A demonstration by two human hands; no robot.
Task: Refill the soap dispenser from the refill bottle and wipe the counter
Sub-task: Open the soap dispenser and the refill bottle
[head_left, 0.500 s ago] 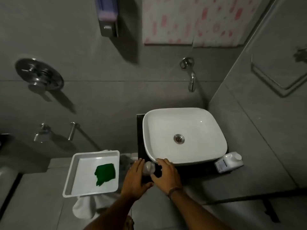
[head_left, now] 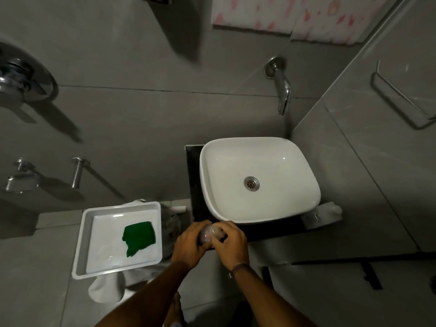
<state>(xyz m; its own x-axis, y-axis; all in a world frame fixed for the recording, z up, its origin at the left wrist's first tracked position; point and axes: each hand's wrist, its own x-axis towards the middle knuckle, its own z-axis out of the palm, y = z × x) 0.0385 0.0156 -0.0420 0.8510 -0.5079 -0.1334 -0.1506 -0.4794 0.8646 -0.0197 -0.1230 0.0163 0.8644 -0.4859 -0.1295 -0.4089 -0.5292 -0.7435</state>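
Clear soap dispenser (head_left: 210, 234) gripped between left hand (head_left: 188, 244) and right hand (head_left: 232, 244) fingers — refilling apparently unstarted, green cloth (head_left: 139, 237) left of them unused.

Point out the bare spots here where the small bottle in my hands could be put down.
Bare: the white tray floor left of the green cloth, and the basin bowl around its drain. Crowded: the dark counter strip before the basin, taken by both hands and, at right, the refill bottle.

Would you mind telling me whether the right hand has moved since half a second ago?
Yes. The right hand has closed leftward onto the small bottle, away from the basin rim.
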